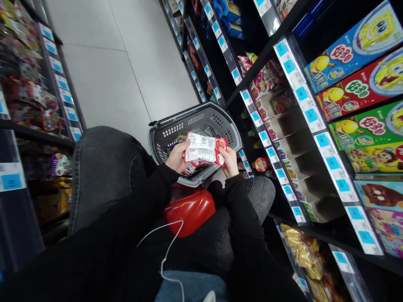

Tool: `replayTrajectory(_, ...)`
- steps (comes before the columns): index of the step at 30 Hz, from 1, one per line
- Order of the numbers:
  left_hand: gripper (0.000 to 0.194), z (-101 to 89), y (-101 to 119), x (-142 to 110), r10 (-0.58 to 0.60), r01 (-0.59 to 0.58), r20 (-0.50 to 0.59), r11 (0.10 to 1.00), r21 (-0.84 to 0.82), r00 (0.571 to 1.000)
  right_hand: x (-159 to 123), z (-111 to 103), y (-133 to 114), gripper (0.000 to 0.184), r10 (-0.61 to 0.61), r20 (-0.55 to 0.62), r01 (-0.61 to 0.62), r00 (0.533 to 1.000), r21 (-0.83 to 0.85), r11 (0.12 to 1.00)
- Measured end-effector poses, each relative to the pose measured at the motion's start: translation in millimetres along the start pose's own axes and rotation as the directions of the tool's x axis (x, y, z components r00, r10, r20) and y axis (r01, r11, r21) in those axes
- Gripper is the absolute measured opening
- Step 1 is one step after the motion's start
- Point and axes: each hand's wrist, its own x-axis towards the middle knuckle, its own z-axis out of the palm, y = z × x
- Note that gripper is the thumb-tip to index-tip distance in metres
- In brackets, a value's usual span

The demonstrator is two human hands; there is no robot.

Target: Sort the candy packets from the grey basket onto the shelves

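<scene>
Between my two hands I hold a red and white snack packet (203, 149), its printed back with a barcode facing up. My left hand (178, 157) grips its left end, the fingers closed on the edge. At the other end my right hand (229, 160) pinches the red corner. The packet is held over a grey shopping basket (195, 117) with slotted walls. Inside the basket, partly hidden by the packet and my hands, lie some other packets that I cannot make out.
On the right, shelves hold boxed snacks (355, 79), cardboard display trays (292, 142) and blue price tags. Bagged sweets (31, 84) fill the left shelves. A red rounded object (190, 212) and a white cable (164, 260) are near my legs. Grey floor tiles (103, 63) stretch ahead.
</scene>
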Motion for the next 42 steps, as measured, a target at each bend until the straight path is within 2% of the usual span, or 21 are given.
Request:
replayTrajectory(3, 0.044, -3.7, 1, 1, -0.029, 0.029, 0.000, 0.999, 0.045, 1.000, -3, 0, 0, 0.039, -0.052, 0.002, 0.052, 0.999, -0.039, 0.998)
replayTrajectory(7, 0.048, -8.4, -7, 2, -0.022, 0.030, -0.034, 0.965, 0.260, 0.999, -6, -8, -7, 0.041, -0.134, 0.037, 0.138, 0.990, -0.146, 0.980)
replayTrajectory(10, 0.049, -9.1, -10, 1, 0.021, -0.019, -0.003, 0.920, 0.392, 1.000, -6, -18, -15, 0.042, -0.132, 0.087, 0.148, 0.987, -0.220, 0.964)
replayTrajectory(13, 0.051, -7.5, -9, -1, 0.066, -0.069, 0.022, 0.894, 0.443, 0.998, -6, -24, -21, 0.043, -0.105, 0.116, 0.133, 0.988, -0.269, 0.954)
replayTrajectory(17, 0.054, -5.5, -4, -3, 0.110, -0.115, 0.037, 0.902, 0.416, 0.993, -6, -26, -24, 0.044, -0.083, 0.079, 0.097, 0.993, -0.200, 0.975)
replayTrajectory(22, 0.047, -9.0, 3, -1, 0.143, -0.134, 0.005, 0.913, 0.386, 0.990, -8, -23, -24, 0.043, -0.047, 0.047, 0.053, 0.998, -0.127, 0.990)
replayTrajectory(27, 0.048, -9.3, 0, 1, 0.031, -0.026, -0.015, 0.969, 0.245, 0.999, -9, -20, -18, 0.039, -0.089, 0.084, 0.105, 0.993, -0.212, 0.972)
replayTrajectory(31, 0.052, -6.2, -10, -3, -0.115, 0.103, 0.064, 0.981, 0.162, 0.991, -9, -19, -10, 0.041, -0.153, 0.103, 0.171, 0.983, -0.199, 0.965)
replayTrajectory(33, 0.055, -5.3, -13, -4, -0.141, 0.129, 0.066, 0.979, 0.156, 0.988, -7, -19, -7, 0.043, -0.143, 0.127, 0.166, 0.981, -0.189, 0.968)
replayTrajectory(35, 0.056, -5.1, -14, -3, -0.120, 0.112, 0.041, 0.980, 0.163, 0.992, -5, -20, -5, 0.046, -0.117, 0.141, 0.142, 0.983, -0.181, 0.973)
replayTrajectory(38, 0.056, -5.8, -14, -1, -0.103, 0.090, 0.047, 0.973, 0.214, 0.994, -2, -20, -1, 0.051, -0.088, 0.094, 0.104, 0.992, -0.178, 0.978)
replayTrajectory(42, 0.053, -7.4, -16, 2, -0.007, -0.007, 0.048, 0.960, 0.278, 0.999, 0, -20, 3, 0.047, -0.049, 0.058, 0.058, 0.997, -0.159, 0.986)
